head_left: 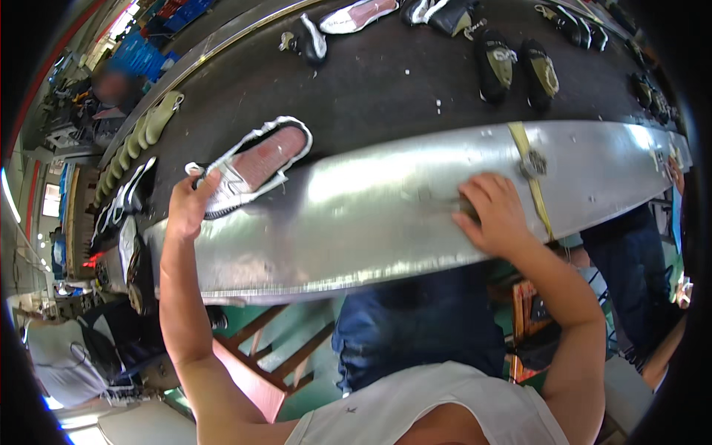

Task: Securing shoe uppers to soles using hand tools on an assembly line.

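Observation:
My left hand (189,204) is closed on the near-left end of a white and black shoe upper (222,191), thumb on top. The upper lies bottom-up where the dark table meets the metal sheet, its reddish-pink bottom (273,157) facing me and its white edge standing up around it. Over the shiny metal sheet (334,237) my right hand (495,215) is curled, thumb toward the fingers. Something small and brownish shows between them, too blurred to name.
A yellow strap (521,139) crosses the metal sheet beside a round metal piece (532,164). Black and olive shoe uppers (495,67) stand on the dark table (371,89). Olive shoe lasts (156,122) line the left side. Another person's hand (676,174) is at the right.

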